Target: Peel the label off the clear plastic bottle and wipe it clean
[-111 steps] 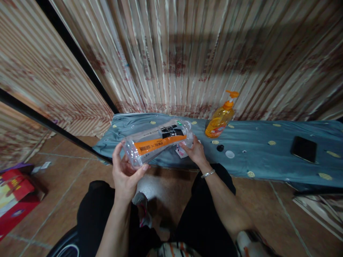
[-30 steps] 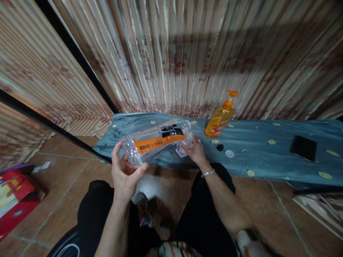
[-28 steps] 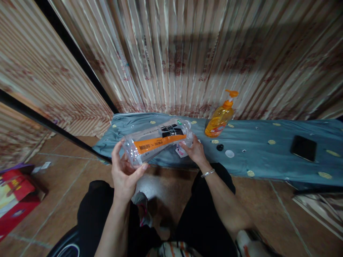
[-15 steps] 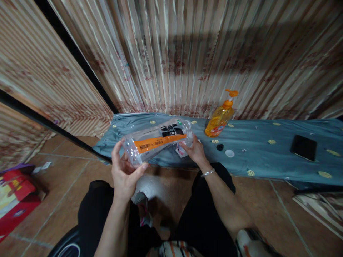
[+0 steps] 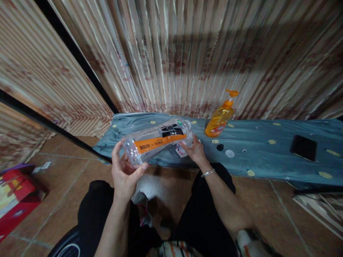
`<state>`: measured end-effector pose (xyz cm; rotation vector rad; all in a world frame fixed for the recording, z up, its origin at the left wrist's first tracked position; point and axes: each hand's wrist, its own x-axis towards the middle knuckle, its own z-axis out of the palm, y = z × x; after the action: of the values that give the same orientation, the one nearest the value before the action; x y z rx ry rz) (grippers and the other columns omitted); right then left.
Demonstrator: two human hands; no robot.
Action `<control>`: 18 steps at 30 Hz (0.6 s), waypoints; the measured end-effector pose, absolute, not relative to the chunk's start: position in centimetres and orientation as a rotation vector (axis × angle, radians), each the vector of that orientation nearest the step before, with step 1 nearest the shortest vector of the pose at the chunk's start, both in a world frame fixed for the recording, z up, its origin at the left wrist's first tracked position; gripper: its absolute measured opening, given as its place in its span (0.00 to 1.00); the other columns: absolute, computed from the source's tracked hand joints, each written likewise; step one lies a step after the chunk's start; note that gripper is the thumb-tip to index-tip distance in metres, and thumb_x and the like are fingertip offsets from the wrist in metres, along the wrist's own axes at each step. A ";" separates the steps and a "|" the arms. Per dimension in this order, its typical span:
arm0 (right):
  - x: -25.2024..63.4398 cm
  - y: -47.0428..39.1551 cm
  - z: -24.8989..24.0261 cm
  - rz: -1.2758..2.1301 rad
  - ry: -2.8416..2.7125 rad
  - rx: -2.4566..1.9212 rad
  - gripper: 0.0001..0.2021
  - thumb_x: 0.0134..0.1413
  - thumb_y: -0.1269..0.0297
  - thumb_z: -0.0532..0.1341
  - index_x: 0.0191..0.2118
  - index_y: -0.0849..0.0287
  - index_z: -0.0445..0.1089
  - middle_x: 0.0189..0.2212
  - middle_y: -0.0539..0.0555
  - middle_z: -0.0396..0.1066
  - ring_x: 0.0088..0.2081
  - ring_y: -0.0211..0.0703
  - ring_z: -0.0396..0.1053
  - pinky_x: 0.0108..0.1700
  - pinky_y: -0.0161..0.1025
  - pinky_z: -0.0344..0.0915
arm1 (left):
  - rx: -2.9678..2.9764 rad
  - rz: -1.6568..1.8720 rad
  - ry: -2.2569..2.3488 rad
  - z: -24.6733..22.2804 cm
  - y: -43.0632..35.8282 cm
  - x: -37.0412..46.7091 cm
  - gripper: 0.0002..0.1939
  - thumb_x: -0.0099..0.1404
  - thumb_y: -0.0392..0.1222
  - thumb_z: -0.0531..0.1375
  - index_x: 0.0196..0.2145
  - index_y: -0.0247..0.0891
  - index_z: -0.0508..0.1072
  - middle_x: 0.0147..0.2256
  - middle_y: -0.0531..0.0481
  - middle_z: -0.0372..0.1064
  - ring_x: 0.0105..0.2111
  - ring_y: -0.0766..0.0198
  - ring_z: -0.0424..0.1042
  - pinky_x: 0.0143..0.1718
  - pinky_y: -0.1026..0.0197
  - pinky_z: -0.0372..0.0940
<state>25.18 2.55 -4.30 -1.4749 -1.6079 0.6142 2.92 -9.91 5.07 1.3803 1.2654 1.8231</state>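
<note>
A clear plastic bottle [image 5: 158, 140] with an orange and black label lies tilted between my two hands, above the cloth-covered bench. My left hand [image 5: 126, 171] is closed round its lower left end. At the other end, my right hand [image 5: 195, 149] grips the bottle near its neck; part of the fingers is hidden. Below the bottle, beside my right hand, a pink and white packet [image 5: 182, 151] partly shows. To the right stands a pump bottle [image 5: 219, 119] of orange liquid. A small black cap [image 5: 220, 147] and a white round lid [image 5: 229, 153] lie close by.
A black phone or tablet [image 5: 303, 147] lies on the right of the blue-green bench cover [image 5: 268, 160]. Striped curtains [image 5: 187, 53] hang behind the bench. Black poles [image 5: 77, 57] cross at the left. A red box [image 5: 20, 200] sits on the tiled floor at lower left.
</note>
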 end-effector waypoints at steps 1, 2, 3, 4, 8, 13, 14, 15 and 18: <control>25.2 2.6 -4.4 0.609 -1.608 -1.476 0.31 0.48 0.47 0.64 0.54 0.60 0.64 0.43 0.61 0.76 0.44 0.57 0.75 0.44 0.48 0.70 | 1.378 1.816 1.266 5.0 -9.9 2.9 0.45 0.47 0.43 0.74 0.60 0.44 0.60 0.53 0.41 0.67 0.41 0.51 0.76 0.29 0.58 0.75; 25.2 2.6 -4.4 0.606 -1.610 -1.475 0.31 0.48 0.47 0.64 0.54 0.60 0.64 0.43 0.60 0.77 0.43 0.57 0.75 0.44 0.48 0.70 | 1.377 1.811 1.267 5.0 -9.9 2.9 0.45 0.47 0.43 0.74 0.60 0.45 0.60 0.54 0.40 0.66 0.41 0.51 0.76 0.29 0.58 0.75; 25.2 2.6 -4.4 0.604 -1.613 -1.474 0.31 0.48 0.47 0.64 0.54 0.60 0.64 0.43 0.61 0.77 0.43 0.57 0.75 0.44 0.48 0.70 | 1.379 1.811 1.267 4.9 -9.9 2.9 0.45 0.47 0.43 0.74 0.60 0.45 0.59 0.54 0.40 0.66 0.42 0.51 0.76 0.29 0.58 0.75; 25.2 2.6 -4.5 0.604 -1.616 -1.472 0.31 0.48 0.46 0.64 0.55 0.60 0.64 0.43 0.61 0.76 0.43 0.57 0.75 0.44 0.48 0.70 | 1.384 1.812 1.265 4.9 -9.9 2.8 0.45 0.47 0.43 0.74 0.60 0.45 0.59 0.54 0.40 0.66 0.42 0.50 0.76 0.29 0.58 0.75; 25.2 2.6 -4.4 0.610 -1.613 -1.477 0.32 0.48 0.46 0.64 0.55 0.60 0.64 0.44 0.61 0.76 0.44 0.57 0.74 0.45 0.49 0.70 | 1.394 1.811 1.271 4.9 -9.9 2.9 0.45 0.48 0.43 0.73 0.60 0.44 0.59 0.53 0.41 0.67 0.43 0.50 0.76 0.28 0.59 0.75; 25.1 2.6 -4.2 0.621 -1.613 -1.494 0.32 0.48 0.47 0.64 0.55 0.60 0.64 0.44 0.61 0.76 0.45 0.57 0.74 0.46 0.49 0.69 | 1.370 1.821 1.271 5.0 -9.9 2.9 0.45 0.47 0.42 0.74 0.60 0.44 0.60 0.53 0.40 0.67 0.41 0.51 0.76 0.27 0.59 0.75; 25.1 2.6 -4.2 0.624 -1.613 -1.498 0.32 0.47 0.47 0.64 0.55 0.61 0.64 0.44 0.61 0.76 0.45 0.57 0.74 0.46 0.49 0.69 | 1.363 1.825 1.267 5.0 -9.9 2.9 0.45 0.46 0.42 0.74 0.59 0.44 0.60 0.53 0.40 0.66 0.41 0.51 0.76 0.27 0.59 0.75; 25.2 2.5 -4.1 0.628 -1.613 -1.500 0.32 0.47 0.47 0.64 0.55 0.61 0.64 0.44 0.61 0.76 0.45 0.57 0.74 0.46 0.49 0.69 | 1.356 1.830 1.264 5.0 -9.9 2.9 0.45 0.46 0.42 0.74 0.59 0.44 0.60 0.54 0.40 0.66 0.42 0.51 0.76 0.28 0.59 0.75; 25.2 2.5 -4.1 0.629 -1.613 -1.490 0.33 0.48 0.47 0.64 0.55 0.62 0.63 0.44 0.61 0.76 0.45 0.57 0.74 0.46 0.49 0.69 | 1.336 1.835 1.261 5.0 -9.9 3.0 0.45 0.45 0.42 0.74 0.59 0.43 0.61 0.53 0.40 0.67 0.41 0.51 0.76 0.27 0.60 0.75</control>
<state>25.18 2.49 -4.07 -1.4904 -1.6133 0.6290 2.98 -9.85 5.05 1.3364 1.2611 1.8354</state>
